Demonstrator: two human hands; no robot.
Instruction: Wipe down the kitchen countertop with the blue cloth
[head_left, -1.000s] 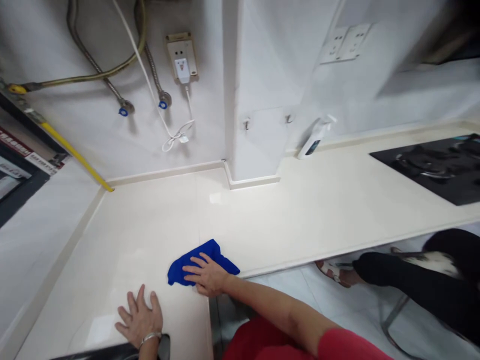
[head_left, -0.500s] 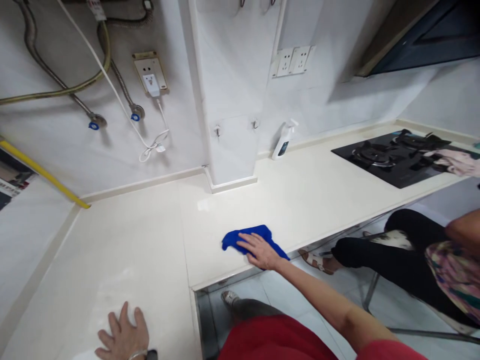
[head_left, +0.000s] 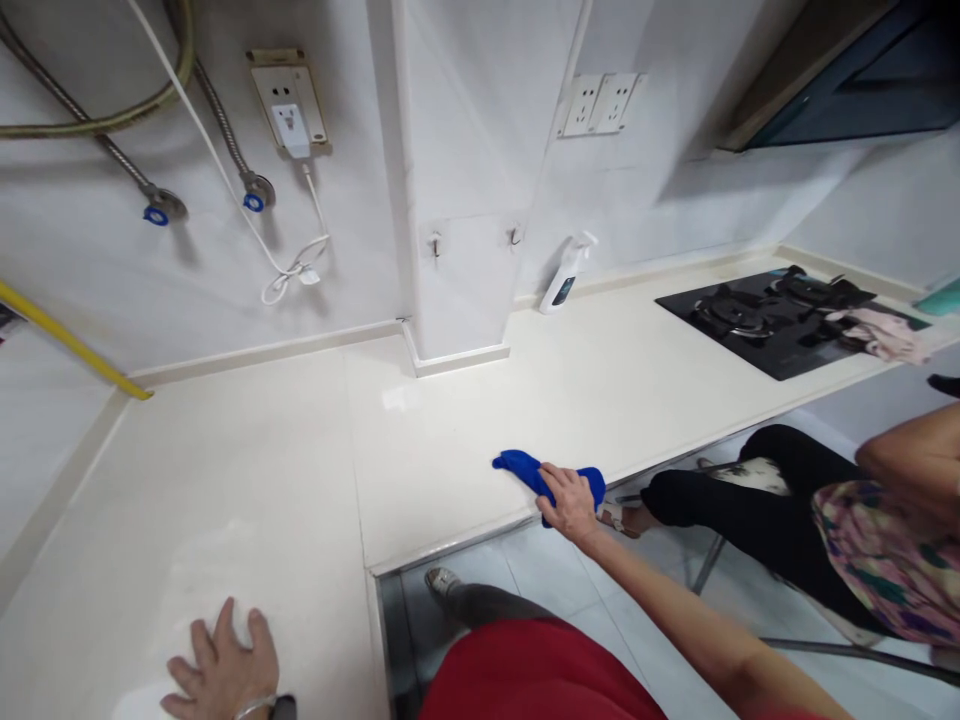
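Under my right hand [head_left: 568, 500] a bunched blue cloth [head_left: 519, 468] lies at the front edge of the cream countertop [head_left: 450, 440]. The fingers curl over the cloth, and part of it pokes out past the thumb side and part beyond the knuckles. My left hand [head_left: 225, 662] rests on the counter at the lower left with its fingers spread and nothing in it. A bracelet and a dark band circle that wrist.
A white spray bottle [head_left: 568, 272] stands against the back wall. Farther right is a black gas stove [head_left: 784, 345] with a pink cloth [head_left: 881, 335] on it. Another person [head_left: 750, 510] sits close to the counter's front at right. A yellow pipe [head_left: 71, 340] meets the left corner.
My right hand has moved right along the counter's front edge with the blue cloth, which is now more bunched. My left hand stays spread on the counter. The view has shifted slightly.
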